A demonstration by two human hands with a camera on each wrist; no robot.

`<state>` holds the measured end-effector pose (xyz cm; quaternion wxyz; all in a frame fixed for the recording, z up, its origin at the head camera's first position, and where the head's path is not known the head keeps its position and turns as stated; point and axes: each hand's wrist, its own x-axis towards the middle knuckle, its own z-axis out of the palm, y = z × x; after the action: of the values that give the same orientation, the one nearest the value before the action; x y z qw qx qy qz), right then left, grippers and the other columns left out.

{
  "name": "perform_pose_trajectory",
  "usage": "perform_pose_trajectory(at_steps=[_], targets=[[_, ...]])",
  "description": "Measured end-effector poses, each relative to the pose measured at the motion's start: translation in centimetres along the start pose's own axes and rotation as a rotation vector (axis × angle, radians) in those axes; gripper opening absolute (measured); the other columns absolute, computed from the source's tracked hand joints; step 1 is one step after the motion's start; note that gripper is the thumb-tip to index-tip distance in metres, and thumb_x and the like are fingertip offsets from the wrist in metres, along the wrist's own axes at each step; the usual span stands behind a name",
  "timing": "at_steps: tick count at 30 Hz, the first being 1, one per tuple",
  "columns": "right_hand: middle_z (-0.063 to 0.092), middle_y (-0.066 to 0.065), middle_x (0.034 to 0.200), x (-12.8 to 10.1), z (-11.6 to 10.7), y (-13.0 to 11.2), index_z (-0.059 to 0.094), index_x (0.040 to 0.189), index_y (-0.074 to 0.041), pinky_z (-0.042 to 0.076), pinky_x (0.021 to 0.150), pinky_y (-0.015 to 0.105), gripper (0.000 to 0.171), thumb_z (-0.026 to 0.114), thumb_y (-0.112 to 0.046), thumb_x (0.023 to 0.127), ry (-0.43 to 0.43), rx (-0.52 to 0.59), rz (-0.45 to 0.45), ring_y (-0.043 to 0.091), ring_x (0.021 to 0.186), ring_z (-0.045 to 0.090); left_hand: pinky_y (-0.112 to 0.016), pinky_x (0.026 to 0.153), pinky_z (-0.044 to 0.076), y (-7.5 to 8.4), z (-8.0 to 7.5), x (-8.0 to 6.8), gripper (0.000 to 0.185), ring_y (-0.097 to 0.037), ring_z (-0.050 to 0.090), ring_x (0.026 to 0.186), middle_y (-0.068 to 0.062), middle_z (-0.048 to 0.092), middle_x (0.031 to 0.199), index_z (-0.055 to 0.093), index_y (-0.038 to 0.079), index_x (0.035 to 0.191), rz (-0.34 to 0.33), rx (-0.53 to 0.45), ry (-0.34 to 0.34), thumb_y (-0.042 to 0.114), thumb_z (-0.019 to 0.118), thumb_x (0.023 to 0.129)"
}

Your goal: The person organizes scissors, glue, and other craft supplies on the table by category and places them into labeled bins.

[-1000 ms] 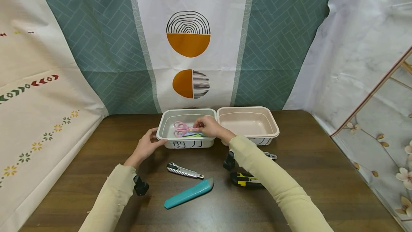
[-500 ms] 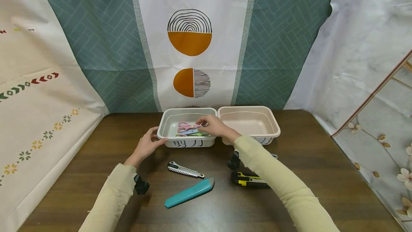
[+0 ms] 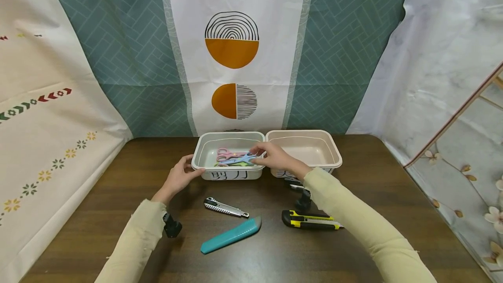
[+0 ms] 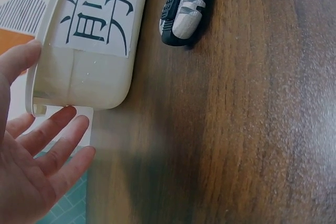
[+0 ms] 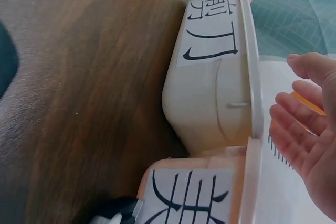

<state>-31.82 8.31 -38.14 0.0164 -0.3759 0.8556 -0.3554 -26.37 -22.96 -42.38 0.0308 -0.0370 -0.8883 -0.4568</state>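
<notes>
My left hand [image 3: 182, 178] is at the left corner of a pale plastic bin [image 3: 232, 173] with a dark-lettered label. In the left wrist view its thumb touches the rim, and its fairly straight fingers [image 4: 63, 150] lie against the bin's end. Inside the bin are pink scissors [image 3: 223, 155], light blue scissors [image 3: 235, 160] and a green item [image 3: 240, 164] beneath them. My right hand [image 3: 273, 156] hovers over the bin's right end. The right wrist view shows its fingers loosely bent with nothing between them.
A beige bin [image 3: 304, 150] stands against the first one's right side. In front lie a silver utility knife [image 3: 225, 208], a teal utility knife [image 3: 231, 235] and a black-and-yellow one [image 3: 312, 220]. Another cutter [image 3: 293, 182] is partly behind the right wrist. Patterned cloth [image 3: 232, 56] hangs behind.
The right hand has let go of the pink scissors and moved right, uncovering more of the blue scissors. The left hand has stayed at the bin's corner.
</notes>
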Motion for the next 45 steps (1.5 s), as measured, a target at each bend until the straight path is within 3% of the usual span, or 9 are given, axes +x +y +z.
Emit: perform_pose_trajectory(at_steps=[6, 13, 20, 27, 33, 45], targets=[[0.063, 0.011, 0.100, -1.8, -0.7, -0.6, 0.062, 0.106, 0.000, 0.048, 0.075, 0.037, 0.029, 0.067, -0.013, 0.081, -0.007, 0.015, -0.017, 0.028, 0.089, 0.059, -0.041, 0.082, 0.041, 0.0, 0.1, 0.0, 0.069, -0.031, 0.054, 0.103, -0.023, 0.058, 0.111, 0.034, 0.000, 0.134, -0.001, -0.008, -0.001, 0.032, 0.067, 0.082], [0.063, 0.013, 0.099, -3.9, -0.8, -1.5, 0.060, 0.109, 0.000, 0.046, 0.078, 0.044, 0.034, 0.069, -0.016, 0.080, -0.020, 0.018, 0.006, 0.027, 0.088, 0.059, -0.042, 0.083, 0.041, 0.0, 0.1, 0.0, 0.070, -0.034, 0.052, 0.105, -0.023, 0.056, 0.113, 0.033, 0.000, 0.134, -0.013, -0.003, -0.001, 0.033, 0.066, 0.082], [0.062, 0.004, 0.098, -6.4, -0.9, -1.7, 0.058, 0.113, 0.000, 0.045, 0.080, 0.041, 0.041, 0.069, -0.022, 0.080, -0.028, -0.020, -0.017, 0.023, 0.090, 0.058, -0.042, 0.083, 0.041, 0.1, 0.0, 0.0, 0.071, -0.035, 0.051, 0.107, -0.023, 0.055, 0.114, 0.033, 0.000, 0.135, -0.016, -0.002, -0.001, 0.034, 0.066, 0.082], [0.062, 0.008, 0.107, -9.1, -1.5, -0.2, 0.058, 0.114, -0.005, 0.044, 0.085, 0.038, 0.045, 0.069, -0.033, 0.079, 0.001, -0.124, 0.001, 0.021, 0.098, 0.058, -0.041, 0.082, 0.041, 0.1, 0.1, 0.0, 0.071, -0.033, 0.052, 0.105, -0.023, 0.056, 0.113, 0.032, 0.000, 0.135, -0.009, 0.012, 0.003, 0.035, 0.065, 0.083], [0.060, 0.011, 0.114, -11.6, -2.3, 1.0, 0.055, 0.119, -0.003, 0.044, 0.085, 0.042, 0.052, 0.066, -0.037, 0.081, 0.025, -0.123, 0.048, 0.023, 0.101, 0.056, -0.041, 0.081, 0.041, 0.0, 0.0, -0.1, 0.071, -0.032, 0.052, 0.105, -0.023, 0.056, 0.113, 0.033, 0.001, 0.135, -0.013, 0.019, 0.008, 0.036, 0.065, 0.083], [0.063, 0.005, 0.106, -15.4, -3.6, 4.0, 0.059, 0.114, -0.007, 0.044, 0.082, 0.043, 0.049, 0.070, -0.038, 0.078, 0.139, -0.191, 0.102, 0.021, 0.096, 0.057, -0.041, 0.081, 0.041, 0.0, 0.1, 0.0, 0.071, -0.031, 0.053, 0.105, -0.022, 0.056, 0.114, 0.033, 0.001, 0.135, -0.017, 0.030, -0.002, 0.036, 0.065, 0.082]])
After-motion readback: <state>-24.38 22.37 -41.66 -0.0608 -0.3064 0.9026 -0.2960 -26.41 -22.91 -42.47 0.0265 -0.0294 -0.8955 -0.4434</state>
